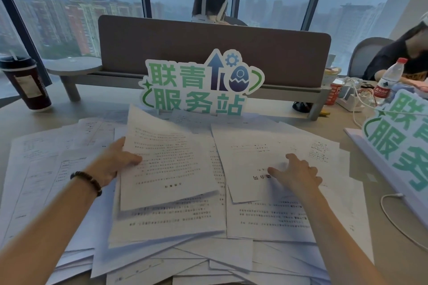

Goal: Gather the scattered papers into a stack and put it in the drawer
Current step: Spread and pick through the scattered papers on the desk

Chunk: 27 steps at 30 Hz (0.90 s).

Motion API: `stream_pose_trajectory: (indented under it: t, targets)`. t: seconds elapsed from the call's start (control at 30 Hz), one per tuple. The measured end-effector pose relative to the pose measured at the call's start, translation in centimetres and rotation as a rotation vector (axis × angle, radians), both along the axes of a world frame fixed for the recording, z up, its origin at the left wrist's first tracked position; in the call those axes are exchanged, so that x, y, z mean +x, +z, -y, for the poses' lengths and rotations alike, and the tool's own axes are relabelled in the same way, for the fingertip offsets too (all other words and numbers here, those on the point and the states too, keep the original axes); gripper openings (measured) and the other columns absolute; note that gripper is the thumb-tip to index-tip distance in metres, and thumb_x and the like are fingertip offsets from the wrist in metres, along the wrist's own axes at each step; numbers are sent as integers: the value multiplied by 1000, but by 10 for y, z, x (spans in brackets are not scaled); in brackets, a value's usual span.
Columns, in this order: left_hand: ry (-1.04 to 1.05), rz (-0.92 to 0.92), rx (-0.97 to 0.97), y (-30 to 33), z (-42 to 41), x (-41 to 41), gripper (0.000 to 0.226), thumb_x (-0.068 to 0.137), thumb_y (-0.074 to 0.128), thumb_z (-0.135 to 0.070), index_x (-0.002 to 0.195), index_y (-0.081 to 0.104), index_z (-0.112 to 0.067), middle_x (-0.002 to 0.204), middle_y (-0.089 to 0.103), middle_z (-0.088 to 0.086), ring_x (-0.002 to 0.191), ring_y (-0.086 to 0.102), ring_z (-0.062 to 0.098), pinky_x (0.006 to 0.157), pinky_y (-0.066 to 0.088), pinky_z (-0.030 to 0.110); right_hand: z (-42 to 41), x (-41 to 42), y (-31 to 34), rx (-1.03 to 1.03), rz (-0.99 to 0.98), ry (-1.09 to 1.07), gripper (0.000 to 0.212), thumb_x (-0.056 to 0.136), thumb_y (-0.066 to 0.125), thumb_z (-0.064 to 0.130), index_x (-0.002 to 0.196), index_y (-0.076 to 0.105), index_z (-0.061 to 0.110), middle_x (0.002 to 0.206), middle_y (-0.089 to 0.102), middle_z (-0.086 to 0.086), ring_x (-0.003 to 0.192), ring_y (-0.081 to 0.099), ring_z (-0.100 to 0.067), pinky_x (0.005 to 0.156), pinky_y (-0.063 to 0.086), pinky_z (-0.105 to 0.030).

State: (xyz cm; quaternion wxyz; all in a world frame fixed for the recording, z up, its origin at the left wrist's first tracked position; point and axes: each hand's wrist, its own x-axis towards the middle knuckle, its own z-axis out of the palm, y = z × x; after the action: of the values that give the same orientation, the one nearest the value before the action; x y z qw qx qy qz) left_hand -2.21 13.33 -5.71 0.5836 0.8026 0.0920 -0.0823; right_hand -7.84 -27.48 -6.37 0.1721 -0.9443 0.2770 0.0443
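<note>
Printed papers, too many and too overlapped to count, lay strewn over the counter nearest the camera. The left hand, a dark bead bracelet on its wrist, had its fingers closed on the edge of a lifted sheaf of sheets; the right hand lay with fingers spread and open, flat on another sheet. The print on the pages was too blurred to read. Beyond the papers stood a green cut-out sign reading "联青服务站", and a second, partly cropped one at right. A lidded dark paper cup stood at far left and one red-capped water bottle at far right. Behind a brown desk divider, two people sat before windows.
</note>
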Motion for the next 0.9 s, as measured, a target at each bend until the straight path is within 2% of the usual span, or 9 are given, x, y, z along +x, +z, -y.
stream_pose_trajectory:
  t: [0.07,0.13,0.17,0.23,0.37,0.6,0.67,0.77,0.9]
  targets:
    - [-21,53,337,-2,4,-5,24,95,59,-7,118,59,-13,119,65,12,102,60,29,89,50,40,-4,0,1,3,9,-1,80,83,58,70,146,35,26,146,40,-15,135,35,-39,108,29,-50]
    - [-80,101,783,-5,5,-11,28,99,54,-29,121,63,-16,120,67,9,97,59,24,84,48,34,-10,-2,1,-84,-37,-6,81,83,49,77,144,35,24,145,39,-18,134,34,-39,109,28,-53]
    - [-89,112,930,-7,6,-15,35,99,50,-38,123,62,-17,121,67,8,97,58,23,82,47,32,-13,-4,1,-114,-67,-3,81,84,45,78,143,35,24,146,39,-18,135,34,-39,110,27,-54]
    - [-95,107,1082,-14,9,-22,46,97,45,-51,127,58,-18,122,61,10,107,55,27,86,49,35,-19,-6,0,-121,-113,20,81,85,39,80,143,34,24,148,38,-18,137,33,-39,112,25,-55]
    - [-136,105,1112,-17,24,-28,58,95,47,-58,134,47,-16,128,51,16,120,45,34,93,44,41,-32,-4,-3,-57,-63,47,74,89,39,74,144,35,24,149,37,-16,138,32,-39,112,25,-54]
    - [-138,126,769,-19,41,-6,72,88,64,-46,145,34,-13,140,49,15,130,42,35,101,44,47,-36,1,0,78,108,57,71,90,59,56,148,34,23,145,41,-13,135,37,-36,108,33,-48]
    - [-116,132,910,-18,38,-7,71,88,61,-53,143,36,-14,135,50,18,125,44,36,98,44,46,-36,1,2,54,124,28,74,88,62,56,146,34,20,142,40,-17,132,37,-38,106,35,-48]
    - [-110,80,1129,-15,32,-10,78,86,54,-67,140,37,-14,133,49,20,122,45,37,97,41,42,-36,1,4,-54,3,26,76,84,57,68,140,36,21,140,44,-17,130,40,-38,106,33,-50]
    - [-111,30,1051,-15,30,-5,85,81,63,-68,137,39,-9,135,46,23,125,44,39,97,45,44,-38,0,3,-99,-16,62,77,81,60,69,138,38,21,138,46,-15,130,40,-38,105,33,-51]
